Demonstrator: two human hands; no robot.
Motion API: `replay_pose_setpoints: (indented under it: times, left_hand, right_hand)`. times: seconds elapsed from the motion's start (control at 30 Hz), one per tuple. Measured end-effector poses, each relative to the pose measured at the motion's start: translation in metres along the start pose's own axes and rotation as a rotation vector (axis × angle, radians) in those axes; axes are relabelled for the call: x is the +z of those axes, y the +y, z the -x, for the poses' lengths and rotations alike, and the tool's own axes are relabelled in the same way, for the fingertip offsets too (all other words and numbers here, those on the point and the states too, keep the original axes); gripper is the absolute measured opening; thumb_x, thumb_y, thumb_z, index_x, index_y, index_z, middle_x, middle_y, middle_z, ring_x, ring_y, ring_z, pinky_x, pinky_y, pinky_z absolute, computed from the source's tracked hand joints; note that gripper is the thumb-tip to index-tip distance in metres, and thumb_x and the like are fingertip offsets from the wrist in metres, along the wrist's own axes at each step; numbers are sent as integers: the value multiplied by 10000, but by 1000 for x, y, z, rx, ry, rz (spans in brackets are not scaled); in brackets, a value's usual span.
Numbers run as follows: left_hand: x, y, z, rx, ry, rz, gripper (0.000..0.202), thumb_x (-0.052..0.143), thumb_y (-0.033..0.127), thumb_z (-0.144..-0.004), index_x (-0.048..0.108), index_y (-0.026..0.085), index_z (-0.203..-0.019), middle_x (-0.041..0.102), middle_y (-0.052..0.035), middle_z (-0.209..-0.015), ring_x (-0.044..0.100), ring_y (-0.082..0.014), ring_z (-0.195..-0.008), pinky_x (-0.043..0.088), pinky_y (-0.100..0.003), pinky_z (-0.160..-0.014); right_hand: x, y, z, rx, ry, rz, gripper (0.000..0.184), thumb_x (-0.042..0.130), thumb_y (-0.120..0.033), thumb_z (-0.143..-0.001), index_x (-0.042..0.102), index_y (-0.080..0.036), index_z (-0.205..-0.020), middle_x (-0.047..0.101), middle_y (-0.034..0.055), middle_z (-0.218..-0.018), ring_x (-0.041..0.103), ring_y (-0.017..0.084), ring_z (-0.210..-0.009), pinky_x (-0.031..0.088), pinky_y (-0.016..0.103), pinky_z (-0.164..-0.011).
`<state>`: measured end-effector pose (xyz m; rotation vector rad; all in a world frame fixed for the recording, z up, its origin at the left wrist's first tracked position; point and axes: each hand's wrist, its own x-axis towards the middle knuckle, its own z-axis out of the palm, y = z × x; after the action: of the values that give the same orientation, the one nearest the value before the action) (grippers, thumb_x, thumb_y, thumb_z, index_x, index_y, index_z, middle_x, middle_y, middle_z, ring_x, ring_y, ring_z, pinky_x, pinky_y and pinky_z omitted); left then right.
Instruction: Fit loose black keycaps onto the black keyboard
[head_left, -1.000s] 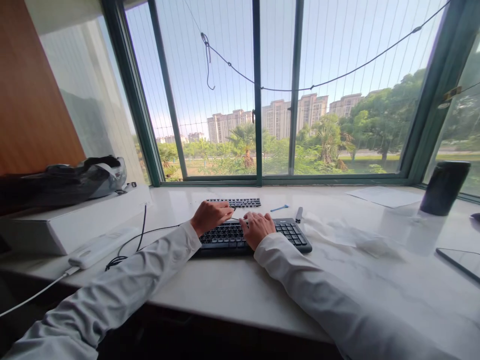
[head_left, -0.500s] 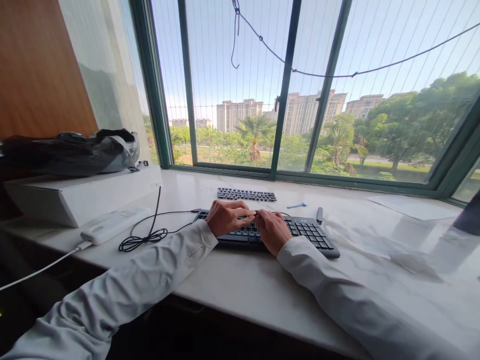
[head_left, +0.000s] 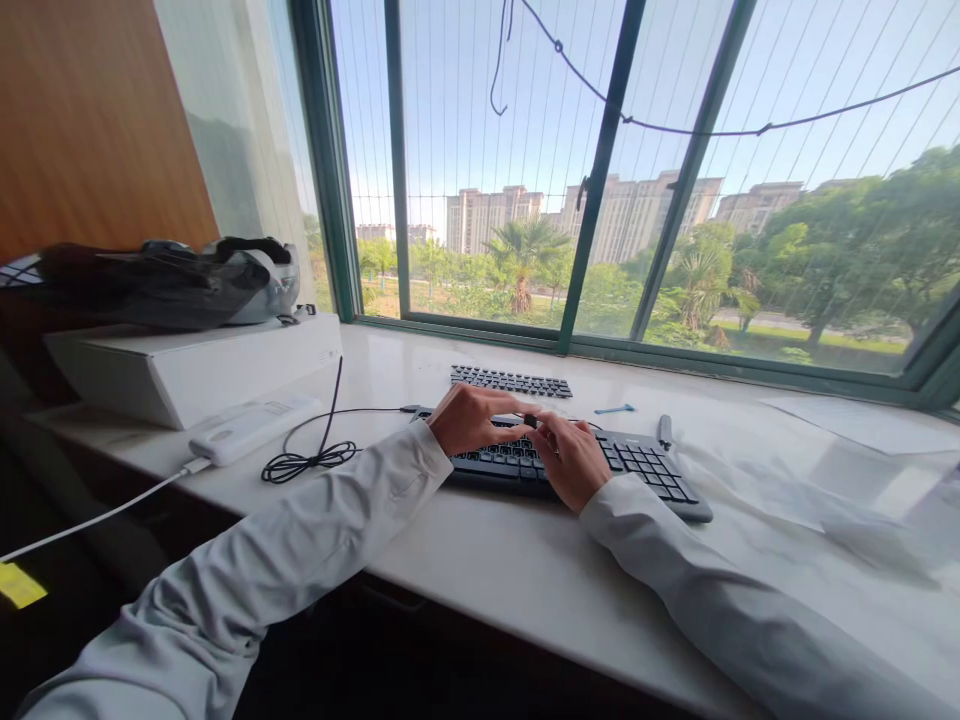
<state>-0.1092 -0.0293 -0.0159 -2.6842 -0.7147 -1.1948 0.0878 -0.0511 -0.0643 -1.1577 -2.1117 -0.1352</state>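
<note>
A black keyboard (head_left: 645,470) lies on the white marble sill (head_left: 487,570). Both my hands hover over its middle keys, fingertips meeting. My left hand (head_left: 472,418) reaches right with finger and thumb pinched. My right hand (head_left: 571,462) is curled, its fingertips pressed against the left ones. Between them sits a small dark piece (head_left: 530,421), perhaps a keycap; I cannot tell for sure. Behind the keyboard lies a separate flat strip of black keys (head_left: 511,382).
A white box (head_left: 195,370) with a dark bag (head_left: 150,285) on top stands at the left, with a white power strip (head_left: 251,428) and coiled black cable (head_left: 307,462) beside it. A blue tool (head_left: 615,409), a dark pen (head_left: 663,431) and paper (head_left: 862,425) lie toward the right.
The view has swung left and dipped; the black cylinder at the right has left the frame. My hands went from flat on the keys to pinching together over the keyboard's middle.
</note>
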Motion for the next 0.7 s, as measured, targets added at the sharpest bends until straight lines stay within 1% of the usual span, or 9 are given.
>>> replay_pose_setpoints:
  times: [0.07, 0.13, 0.2, 0.27, 0.37, 0.43, 0.5, 0.6, 0.7]
  left_hand:
    - [-14, -8, -4, -16, -98, 28, 313, 664, 339, -800, 708, 228, -1089, 741, -14, -977, 663, -112, -733, 488, -194, -676]
    - [-29, -19, -7, -29, -270, 51, 261, 688, 322, -766, 745, 207, -993, 747, -21, -907, 626, -98, -645, 455, -190, -609]
    - [-40, -28, -8, -109, -413, 78, 210, 702, 334, -742, 767, 214, -900, 744, -5, -802, 594, -85, -595, 421, -185, -567]
    - [-47, -33, -8, -196, -561, 136, 198, 714, 341, -719, 770, 228, -871, 740, 12, -777, 588, -79, -598, 400, -177, -551]
    - [-48, -34, -6, -322, -758, 231, 238, 718, 345, -705, 762, 232, -910, 743, 20, -834, 562, -63, -536, 382, -184, -516]
    - [-46, -33, -6, -382, -815, 245, 276, 727, 374, -693, 760, 230, -926, 741, 19, -815, 519, -54, -470, 373, -197, -502]
    - [-44, -33, -5, -385, -809, 228, 293, 748, 403, -667, 767, 233, -905, 738, 20, -788, 515, -58, -487, 379, -200, -537]
    - [-43, -35, -5, -362, -787, 217, 269, 761, 408, -658, 775, 245, -871, 742, 24, -807, 576, -81, -627, 392, -194, -643]
    - [-42, -37, -5, -380, -820, 227, 245, 759, 387, -666, 774, 248, -868, 746, 29, -824, 622, -107, -746, 393, -194, -711]
  right_hand:
    - [0, -2, 1, -3, -47, 16, 256, 445, -320, -951, 511, -196, -1166, 673, 13, -848, 621, 183, -795, 331, 340, -772]
    - [0, -3, 1, -33, -100, 19, 286, 464, -307, -941, 495, -200, -1205, 668, 8, -843, 626, 180, -819, 331, 339, -784]
    - [-1, -5, 1, -74, -137, 22, 287, 464, -293, -939, 493, -201, -1210, 667, 12, -846, 629, 182, -850, 330, 339, -793]
    - [-1, -7, 2, -114, -147, 30, 281, 462, -290, -939, 497, -203, -1205, 671, 21, -860, 627, 190, -886, 329, 342, -807]
    - [-3, -9, 2, -159, -147, 40, 266, 459, -293, -943, 508, -205, -1189, 677, 30, -877, 622, 195, -909, 326, 345, -818]
    - [-3, -10, 2, -181, -159, 39, 261, 458, -295, -945, 515, -207, -1184, 678, 26, -871, 621, 190, -901, 323, 343, -813]
    - [-4, -10, 2, -196, -173, 37, 266, 461, -296, -945, 517, -207, -1190, 678, 21, -869, 621, 184, -902, 319, 341, -807]
    - [-4, -10, 3, -208, -183, 30, 261, 460, -298, -947, 529, -208, -1183, 680, 23, -886, 618, 181, -920, 312, 339, -805]
    - [-3, -11, 3, -223, -188, 16, 252, 449, -295, -952, 540, -210, -1171, 678, 30, -902, 614, 182, -924, 306, 341, -807]
